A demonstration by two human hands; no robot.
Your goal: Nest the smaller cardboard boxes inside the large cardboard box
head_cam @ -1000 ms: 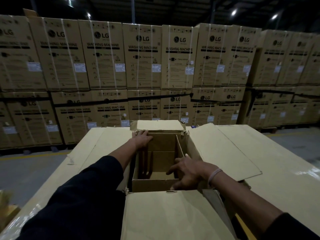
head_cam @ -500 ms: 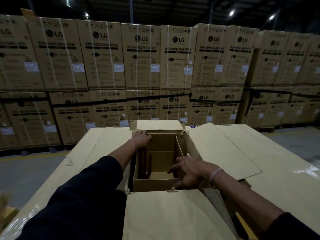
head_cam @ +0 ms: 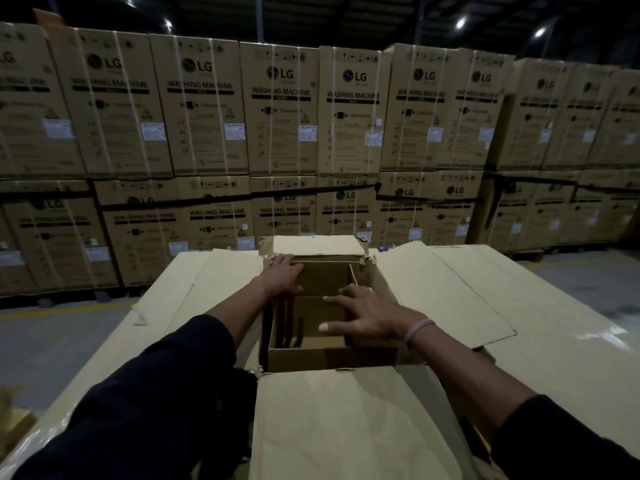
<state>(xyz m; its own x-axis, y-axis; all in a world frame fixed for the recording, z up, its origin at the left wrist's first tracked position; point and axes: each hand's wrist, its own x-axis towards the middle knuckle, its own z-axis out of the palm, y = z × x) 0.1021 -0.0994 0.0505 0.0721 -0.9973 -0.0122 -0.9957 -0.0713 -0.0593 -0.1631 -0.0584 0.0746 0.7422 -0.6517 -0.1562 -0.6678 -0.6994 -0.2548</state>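
Warehouse: small box [head_cam: 311,355] nested in large box [head_cam: 346,427]; both hands' grip flat on rims.

The large cardboard box [head_cam: 353,420] stands open, all flaps splayed outward. A smaller cardboard box [head_cam: 311,355], also open, sits nested upright inside it.

My two hands [head_cam: 367,317], one large open box [head_cam: 346,427], one smaller box [head_cam: 311,355] inside it, two tiers of washing-machine cartons [head_cam: 280,109] far behind

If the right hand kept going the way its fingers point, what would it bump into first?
Probably the left hand, or the smaller cardboard box's left wall below it. The right hand points leftward across the opening; depth is unclear.
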